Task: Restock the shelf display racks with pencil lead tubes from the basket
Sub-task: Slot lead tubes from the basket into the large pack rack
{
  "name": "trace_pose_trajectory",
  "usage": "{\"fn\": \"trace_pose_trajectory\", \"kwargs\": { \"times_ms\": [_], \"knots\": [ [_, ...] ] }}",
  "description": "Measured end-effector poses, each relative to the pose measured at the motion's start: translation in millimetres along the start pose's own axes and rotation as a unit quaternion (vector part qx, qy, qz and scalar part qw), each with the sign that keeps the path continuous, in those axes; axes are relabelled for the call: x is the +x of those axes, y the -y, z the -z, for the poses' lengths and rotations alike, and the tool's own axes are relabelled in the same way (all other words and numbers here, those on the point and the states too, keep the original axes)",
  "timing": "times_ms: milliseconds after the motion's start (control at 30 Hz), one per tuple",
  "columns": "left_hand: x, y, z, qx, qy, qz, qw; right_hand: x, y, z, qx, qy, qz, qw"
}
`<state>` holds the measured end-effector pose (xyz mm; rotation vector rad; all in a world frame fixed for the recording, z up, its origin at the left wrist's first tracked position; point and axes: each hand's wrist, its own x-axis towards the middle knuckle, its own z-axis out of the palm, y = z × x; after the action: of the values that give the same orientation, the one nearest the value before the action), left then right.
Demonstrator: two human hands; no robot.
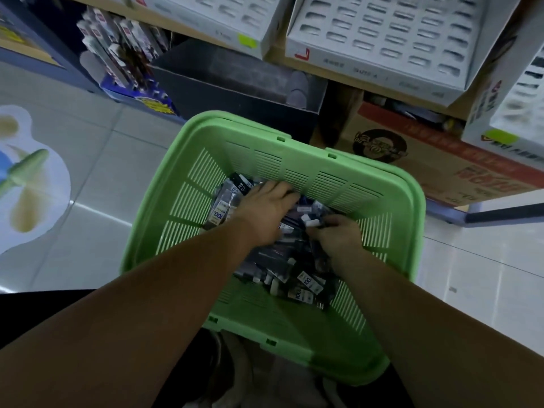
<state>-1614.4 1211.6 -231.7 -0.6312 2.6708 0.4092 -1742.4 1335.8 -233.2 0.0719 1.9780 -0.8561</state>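
Note:
A green slotted plastic basket [294,160] stands on the floor right below me. A heap of dark pencil lead tubes [297,272] with white caps and labels fills its bottom. Both my hands are down in the heap. My left hand [265,210] lies palm down on the far side of the pile, fingers curled over tubes. My right hand [338,234] is beside it with fingers closed around some tubes. White display racks [382,33] with rows of slots sit on the shelf above the basket.
A dark open bin [235,81] and a blue stand of packaged pens [126,54] sit behind the basket. A brown cardboard box [426,160] lies under the shelf at right. Pale tiled floor with a cartoon sticker [26,178] spreads to the left.

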Motion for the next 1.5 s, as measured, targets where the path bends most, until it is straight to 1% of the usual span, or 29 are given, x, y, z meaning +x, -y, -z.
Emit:
{"fn": "trace_pose_trajectory", "kwargs": {
  "times_ms": [100,267,333,400,467,533,600,667,767,833,900,1000,1033,1067,1133,1200,1300,1367,1400,1467,1500],
  "knots": [
    [2.0,5.3,-5.3,0.021,-0.004,0.006,1.000,3.0,-0.9,-0.8,0.022,-0.008,-0.010,1.000],
    [-7.1,16.4,-12.2,0.035,0.013,0.040,0.998,0.6,-2.0,-1.4,0.054,0.039,-0.031,0.997],
    [-11.5,16.8,-13.3,0.034,0.007,0.049,0.998,-1.0,-5.1,-2.5,0.030,0.065,-0.032,0.997],
    [-16.3,13.3,-16.1,0.016,0.005,0.061,0.998,-3.6,-8.6,-3.6,-0.015,0.072,-0.027,0.997],
    [-20.8,7.5,-19.2,0.001,0.003,0.078,0.997,-6.7,-10.8,-5.7,-0.057,0.061,-0.026,0.996],
    [-24.0,2.6,-20.5,-0.027,0.001,0.097,0.995,-6.0,-12.2,-7.7,-0.070,0.040,-0.024,0.996],
    [-26.5,0.1,-20.4,-0.043,0.009,0.110,0.993,-5.2,-12.3,-7.8,-0.055,0.031,-0.007,0.998],
    [-29.6,0.0,-19.1,-0.057,0.036,0.118,0.991,-7.2,-11.7,-5.5,-0.025,0.025,-0.003,0.999],
    [-30.7,-1.5,-19.7,-0.041,0.088,0.103,0.990,-9.5,-10.0,-0.5,0.015,0.001,-0.009,1.000],
    [-28.5,-6.1,-19.5,-0.019,0.090,0.087,0.992,-10.9,-7.6,0.9,0.029,-0.012,-0.008,0.999],
    [-25.3,-11.6,-20.3,-0.012,0.088,0.076,0.993,-13.4,-5.3,2.2,0.026,-0.031,0.015,0.999],
    [-19.2,-18.0,-20.8,0.013,0.102,0.055,0.993,-18.4,-3.2,4.9,-0.043,-0.046,0.080,0.995],
    [-17.5,-18.8,-20.1,0.023,0.111,0.044,0.993,-21.2,-2.6,5.8,-0.058,-0.040,0.085,0.994],
    [-16.0,-18.6,-18.0,0.027,0.121,0.033,0.992,-21.9,-3.1,6.9,-0.061,-0.023,0.076,0.995],
    [-15.6,-15.0,-10.3,0.008,0.133,0.017,0.991,-26.6,-4.3,6.7,-0.069,0.031,0.031,0.997],
    [-19.3,-8.5,0.2,-0.033,0.130,0.022,0.991,-30.0,-7.2,6.9,-0.101,0.080,-0.010,0.992],
    [-29.9,5.4,11.1,-0.117,0.129,0.068,0.982,-34.2,-10.2,7.0,-0.149,0.103,-0.033,0.983],
    [-40.0,13.4,13.6,-0.190,0.119,0.106,0.969,-37.9,-11.4,5.7,-0.210,0.127,-0.004,0.969],
    [-45.4,15.9,14.0,-0.224,0.114,0.123,0.960,-37.4,-13.1,5.6,-0.267,0.136,0.029,0.954],
    [-56.3,16.1,14.1,-0.278,0.116,0.150,0.942,-36.8,-17.1,5.2,-0.358,0.122,0.082,0.922],
    [-61.1,14.4,13.5,-0.296,0.127,0.162,0.933,-35.8,-19.8,3.9,-0.378,0.116,0.084,0.915]
  ]
}}
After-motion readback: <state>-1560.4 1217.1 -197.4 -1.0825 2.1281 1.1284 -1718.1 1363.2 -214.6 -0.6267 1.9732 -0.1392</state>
